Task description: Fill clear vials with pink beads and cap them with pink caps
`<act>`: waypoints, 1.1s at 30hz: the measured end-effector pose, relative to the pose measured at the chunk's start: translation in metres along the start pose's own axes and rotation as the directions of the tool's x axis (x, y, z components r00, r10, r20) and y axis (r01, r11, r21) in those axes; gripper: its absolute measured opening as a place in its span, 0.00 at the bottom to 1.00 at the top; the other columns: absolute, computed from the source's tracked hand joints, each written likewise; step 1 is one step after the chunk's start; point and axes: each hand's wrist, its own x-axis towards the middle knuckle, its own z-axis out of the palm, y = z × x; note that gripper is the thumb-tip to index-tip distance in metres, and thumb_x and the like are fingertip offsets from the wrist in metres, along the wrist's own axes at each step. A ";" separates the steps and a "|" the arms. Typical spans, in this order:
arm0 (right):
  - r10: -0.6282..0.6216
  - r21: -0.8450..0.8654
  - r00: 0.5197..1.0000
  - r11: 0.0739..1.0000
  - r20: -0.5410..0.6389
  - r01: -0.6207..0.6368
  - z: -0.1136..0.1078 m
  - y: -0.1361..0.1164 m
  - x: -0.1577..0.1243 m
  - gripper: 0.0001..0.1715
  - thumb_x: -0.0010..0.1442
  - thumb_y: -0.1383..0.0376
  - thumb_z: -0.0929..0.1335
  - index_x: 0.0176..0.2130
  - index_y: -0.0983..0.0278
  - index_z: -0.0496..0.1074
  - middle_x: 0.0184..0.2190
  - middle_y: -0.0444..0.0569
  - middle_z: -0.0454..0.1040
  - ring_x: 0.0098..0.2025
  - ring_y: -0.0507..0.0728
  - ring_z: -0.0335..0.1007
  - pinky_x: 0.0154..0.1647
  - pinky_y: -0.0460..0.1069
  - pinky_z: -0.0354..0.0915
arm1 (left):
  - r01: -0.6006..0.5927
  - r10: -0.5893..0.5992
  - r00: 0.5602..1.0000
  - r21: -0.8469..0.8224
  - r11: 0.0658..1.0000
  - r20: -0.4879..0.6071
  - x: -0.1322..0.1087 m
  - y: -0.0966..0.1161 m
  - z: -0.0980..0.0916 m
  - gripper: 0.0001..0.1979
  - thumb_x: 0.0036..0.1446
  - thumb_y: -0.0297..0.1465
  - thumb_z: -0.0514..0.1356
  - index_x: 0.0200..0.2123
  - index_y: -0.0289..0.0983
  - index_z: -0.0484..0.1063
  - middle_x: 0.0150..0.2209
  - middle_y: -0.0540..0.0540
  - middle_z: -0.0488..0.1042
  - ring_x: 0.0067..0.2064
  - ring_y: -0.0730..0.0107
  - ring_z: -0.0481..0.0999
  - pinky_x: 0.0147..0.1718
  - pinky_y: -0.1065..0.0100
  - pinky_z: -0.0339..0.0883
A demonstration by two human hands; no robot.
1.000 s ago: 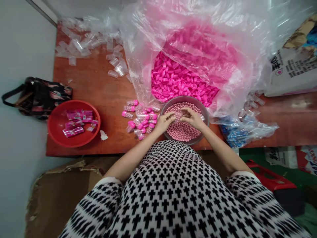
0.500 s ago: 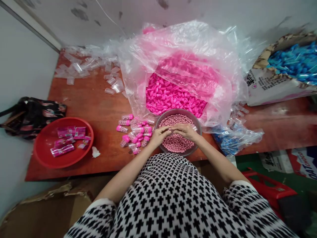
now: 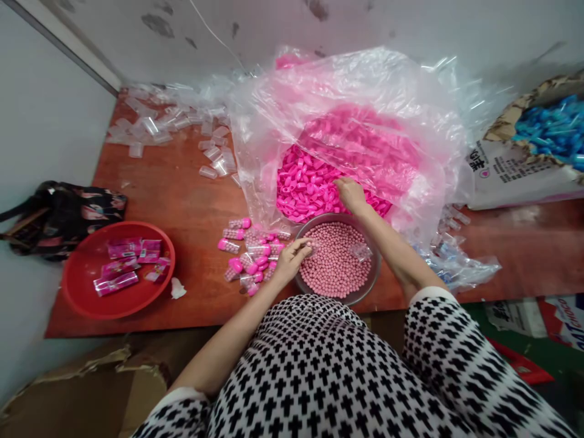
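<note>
A grey bowl [image 3: 376, 267] full of small pink beads stands at the table's front edge, with a clear piece [image 3: 361, 252] lying on the beads. Over the bowl's left rim, my left hand [image 3: 292, 258] is pinched around a small clear container of pink beads [image 3: 310, 244], mostly hidden by the fingers. Beyond the bowl, my right hand [image 3: 350, 193] reaches into the bright pink caps [image 3: 305, 185] in the open plastic bag [image 3: 260, 115]; its fingers are bent, their tips hidden. Filled, pink-capped containers [image 3: 250, 250] lie left of the bowl.
On the left are a red basin [image 3: 77, 298] with pink packets and a dark floral bag [image 3: 82, 210]. Clear empty containers [image 3: 155, 125] lie at the back left. Blue pieces [image 3: 554, 131] fill a torn sack at the right; a plastic bag [image 3: 465, 261] lies nearer.
My right hand has left my left hand over the bowl and moved up to the pink caps. My left hand stays near the bowl's left side. The view has shifted slightly.
</note>
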 end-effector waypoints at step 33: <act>-0.027 0.737 0.972 0.648 -0.233 0.194 -0.029 -0.046 -0.134 0.17 0.55 0.55 0.69 0.42 0.61 0.74 0.38 0.48 0.75 0.39 0.55 0.71 0.42 0.51 0.68 | -0.094 0.081 0.995 -0.285 0.954 -0.059 0.011 0.047 0.025 0.19 0.51 0.41 0.63 0.43 0.36 0.73 0.43 0.43 0.78 0.44 0.62 0.77 0.46 0.60 0.70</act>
